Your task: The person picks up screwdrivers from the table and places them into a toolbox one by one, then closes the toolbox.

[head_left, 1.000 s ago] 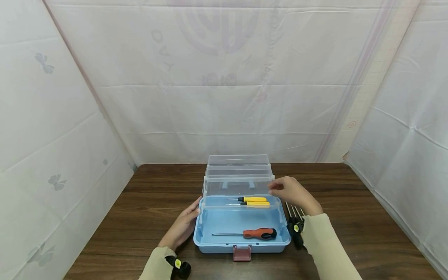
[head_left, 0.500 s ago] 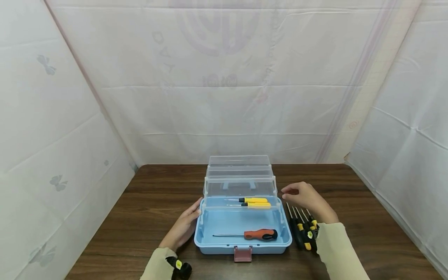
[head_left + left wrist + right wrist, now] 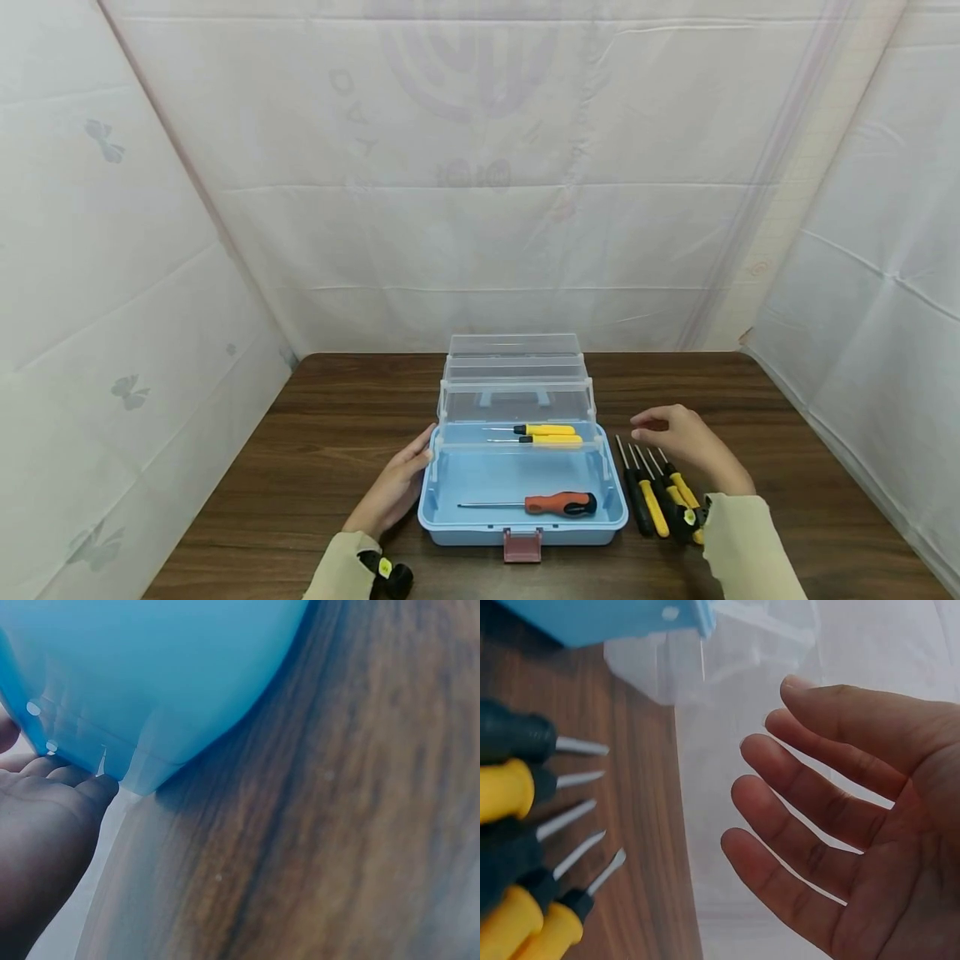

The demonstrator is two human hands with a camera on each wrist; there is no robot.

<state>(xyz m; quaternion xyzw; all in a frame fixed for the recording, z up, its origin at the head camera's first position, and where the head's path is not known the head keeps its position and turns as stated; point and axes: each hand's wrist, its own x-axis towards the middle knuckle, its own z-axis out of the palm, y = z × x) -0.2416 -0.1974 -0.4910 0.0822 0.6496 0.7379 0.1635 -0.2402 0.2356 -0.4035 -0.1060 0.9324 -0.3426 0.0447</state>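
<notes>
A light blue toolbox [image 3: 465,536] lies with its lid up in the middle of the table. My left hand [image 3: 392,492] rests against its left side, fingers along the wall; in the left wrist view that hand [image 3: 45,817] touches the box's corner. Inside, an orange and black screwdriver [image 3: 558,503] lies near the front, and two small yellow screwdrivers [image 3: 551,439] lie in the clear tray at the back. My right hand [image 3: 682,442] hovers over several black and yellow screwdrivers [image 3: 652,504], holding nothing; the right wrist view shows its fingers [image 3: 795,802] spread and loosely bent.
The clear folding trays and lid [image 3: 516,367] rise at the back of the box, and a pink latch [image 3: 522,546] hangs at its front. The dark wooden table [image 3: 337,400] meets pale draped sheets [image 3: 480,208] behind and at both sides.
My right hand has moved right and toward me, from the trays' right edge to above the row of screwdrivers, uncovering more of them. The left hand has stayed at the box.
</notes>
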